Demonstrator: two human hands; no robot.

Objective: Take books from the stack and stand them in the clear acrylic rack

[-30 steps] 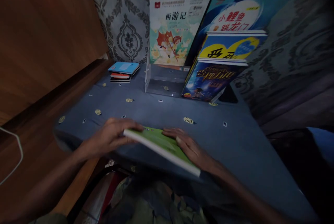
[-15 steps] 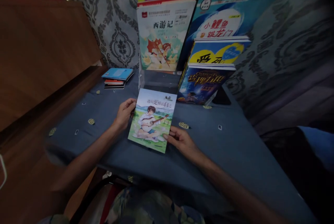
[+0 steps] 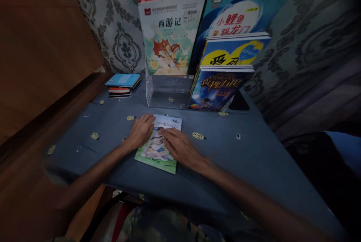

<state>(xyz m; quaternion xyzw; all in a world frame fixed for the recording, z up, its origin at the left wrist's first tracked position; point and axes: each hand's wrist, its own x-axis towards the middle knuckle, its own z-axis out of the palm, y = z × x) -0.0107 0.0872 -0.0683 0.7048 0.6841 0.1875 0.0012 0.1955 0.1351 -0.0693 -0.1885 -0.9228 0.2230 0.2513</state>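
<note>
A thin book with a green and sky-blue cover showing a seated figure with a guitar lies flat, face up, on the blue tablecloth. My left hand rests palm down on the book's upper left part. My right hand lies flat across its middle and covers part of the picture. Both hands press on the cover with fingers spread.
A clear acrylic stand holds upright picture books against the patterned wall. More books lean to its right. A small stack of notebooks lies at the back left. A wooden panel borders the left side.
The book was first tilted edge-on near the table's front edge, then held up face out in both hands; now it lies flat on the cloth with both palms on it.
</note>
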